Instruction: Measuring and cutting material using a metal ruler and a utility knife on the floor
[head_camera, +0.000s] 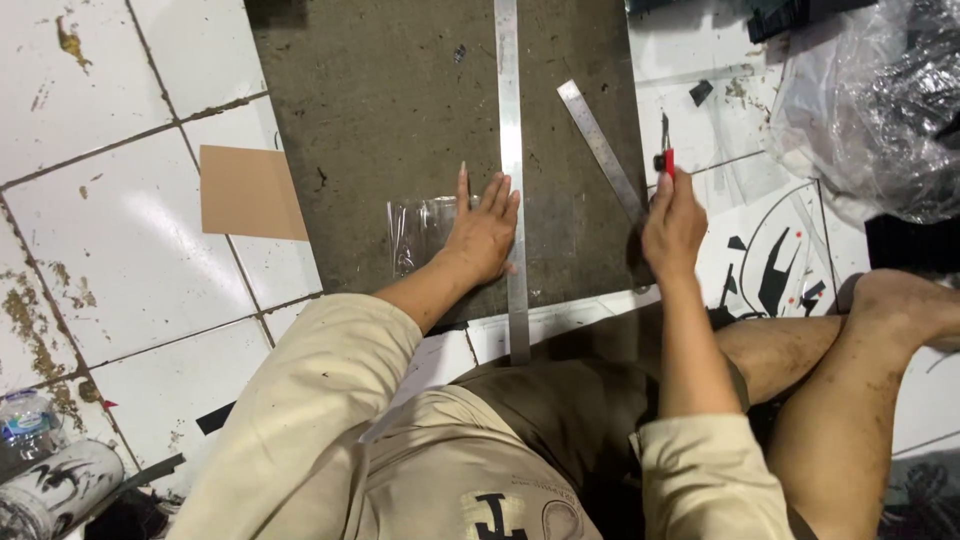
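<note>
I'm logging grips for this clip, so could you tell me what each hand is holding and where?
The right hand grips a red-tipped cutter low on its body. The left hand holds nothing, pressing flat on clear plastic beside the long steel ruler.

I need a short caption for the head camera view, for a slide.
Left hand presses long steel ruler on clear plastic sheet; right hand holds red cutter.

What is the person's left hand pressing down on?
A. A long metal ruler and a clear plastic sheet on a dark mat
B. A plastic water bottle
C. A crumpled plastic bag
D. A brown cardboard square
A: the left hand lies flat with its fingers against the long metal ruler and its palm over the clear plastic sheet on the dark mat; the cardboard square lies apart, untouched.
</note>
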